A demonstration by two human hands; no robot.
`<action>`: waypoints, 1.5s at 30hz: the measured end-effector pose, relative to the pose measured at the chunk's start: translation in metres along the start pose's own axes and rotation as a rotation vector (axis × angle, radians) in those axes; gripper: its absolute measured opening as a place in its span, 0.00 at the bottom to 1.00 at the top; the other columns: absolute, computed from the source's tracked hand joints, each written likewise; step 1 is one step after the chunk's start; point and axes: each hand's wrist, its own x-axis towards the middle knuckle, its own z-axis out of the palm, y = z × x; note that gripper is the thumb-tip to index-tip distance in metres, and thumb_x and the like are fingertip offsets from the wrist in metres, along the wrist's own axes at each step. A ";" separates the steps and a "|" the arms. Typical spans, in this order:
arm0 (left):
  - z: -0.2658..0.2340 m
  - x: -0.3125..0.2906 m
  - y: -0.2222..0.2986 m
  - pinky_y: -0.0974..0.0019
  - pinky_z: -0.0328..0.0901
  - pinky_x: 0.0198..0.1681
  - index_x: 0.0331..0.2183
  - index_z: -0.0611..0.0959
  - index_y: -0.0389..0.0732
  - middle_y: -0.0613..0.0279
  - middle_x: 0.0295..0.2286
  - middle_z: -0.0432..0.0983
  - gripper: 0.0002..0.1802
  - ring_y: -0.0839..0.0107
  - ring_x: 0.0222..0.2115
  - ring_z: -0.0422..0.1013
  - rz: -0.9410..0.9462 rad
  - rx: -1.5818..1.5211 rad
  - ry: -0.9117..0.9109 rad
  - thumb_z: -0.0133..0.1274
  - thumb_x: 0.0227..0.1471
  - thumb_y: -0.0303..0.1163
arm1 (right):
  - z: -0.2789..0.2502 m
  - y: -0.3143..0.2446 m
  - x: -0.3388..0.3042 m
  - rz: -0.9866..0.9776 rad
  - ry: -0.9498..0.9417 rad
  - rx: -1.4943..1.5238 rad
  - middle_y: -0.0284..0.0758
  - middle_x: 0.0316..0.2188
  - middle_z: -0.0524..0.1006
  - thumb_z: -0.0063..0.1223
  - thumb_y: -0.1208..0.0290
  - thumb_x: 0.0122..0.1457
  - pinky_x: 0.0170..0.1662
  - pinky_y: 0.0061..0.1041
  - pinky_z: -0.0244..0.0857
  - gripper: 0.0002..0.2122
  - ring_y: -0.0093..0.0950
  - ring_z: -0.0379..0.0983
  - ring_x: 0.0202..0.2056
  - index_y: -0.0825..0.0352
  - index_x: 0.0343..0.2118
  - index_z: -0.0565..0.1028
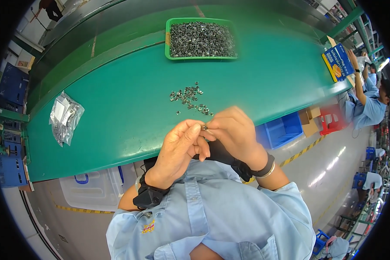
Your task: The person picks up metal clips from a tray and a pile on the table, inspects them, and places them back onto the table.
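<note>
Close in front of my chest, both hands meet at the near edge of the green table (130, 130). Between the fingertips of my left hand (180, 145) is a small dark metal piece (204, 128), pinched by thumb and index finger. My right hand (236, 134), a little blurred, has its fingertips closed on the same piece from the other side. Just beyond the hands lies a loose scatter of small shiny metal pieces (188, 96). Farther back stands a green tray (168, 41) filled with many similar pieces.
At the left lies a clear plastic bag (66, 119) with parts inside. A blue and yellow box (337, 62) sits at the table's right end, beside a person in light blue (368, 104). Below the edge are a blue bin (284, 130), a red stool (331, 119) and a clear lidded box (91, 190).
</note>
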 end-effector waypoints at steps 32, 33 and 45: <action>-0.002 0.001 -0.006 0.71 0.63 0.22 0.32 0.72 0.40 0.60 0.23 0.74 0.08 0.72 0.19 0.68 -0.062 -0.171 -0.155 0.47 0.58 0.35 | 0.004 -0.012 -0.019 0.207 0.024 0.309 0.33 0.28 0.74 0.58 0.81 0.49 0.31 0.24 0.65 0.09 0.28 0.71 0.30 0.64 0.34 0.73; -0.004 0.001 -0.010 0.71 0.63 0.22 0.32 0.71 0.40 0.60 0.23 0.74 0.08 0.72 0.18 0.68 -0.064 -0.226 -0.179 0.47 0.58 0.35 | 0.005 -0.013 -0.020 0.218 0.020 0.340 0.33 0.27 0.74 0.57 0.82 0.49 0.30 0.24 0.65 0.09 0.28 0.71 0.29 0.64 0.33 0.73; -0.011 0.001 -0.003 0.69 0.62 0.20 0.31 0.69 0.41 0.60 0.20 0.72 0.09 0.70 0.18 0.68 -0.056 -0.054 -0.178 0.47 0.57 0.36 | 0.004 -0.013 -0.016 0.241 -0.071 0.301 0.33 0.26 0.75 0.57 0.81 0.49 0.29 0.24 0.64 0.06 0.28 0.71 0.28 0.65 0.30 0.73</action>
